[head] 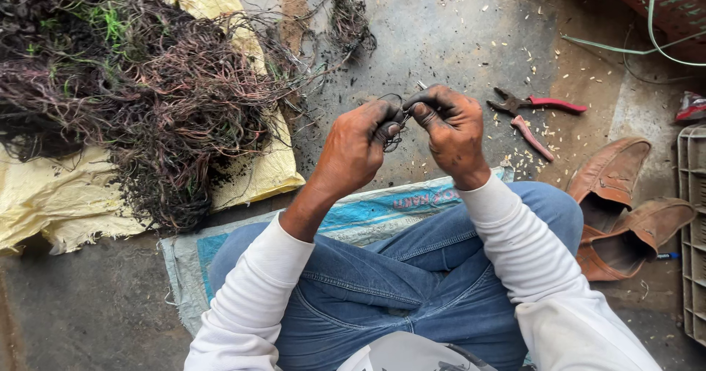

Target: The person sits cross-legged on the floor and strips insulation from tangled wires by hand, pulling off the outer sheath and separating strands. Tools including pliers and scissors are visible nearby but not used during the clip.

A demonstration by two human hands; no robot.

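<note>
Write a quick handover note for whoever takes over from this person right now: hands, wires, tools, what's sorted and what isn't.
Left hand and right hand: both soot-blackened, pinching one thin dark wire strand between the fingertips, above the lap.
Wire pile: large tangled heap on the yellow sack, to the left.
Red-handled pliers: lying open on the floor to the right, untouched.
Done: no sorted or cleaned wire visible.
Left: the heap looks untouched.

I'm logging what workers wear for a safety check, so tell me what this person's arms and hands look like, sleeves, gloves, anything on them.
Both arms are in long white ribbed sleeves, the left one pushed up the forearm and the right one reaching the wrist. The left hand and right hand are bare, with no gloves, and smeared with dark grime. No watch or rings show.
</note>
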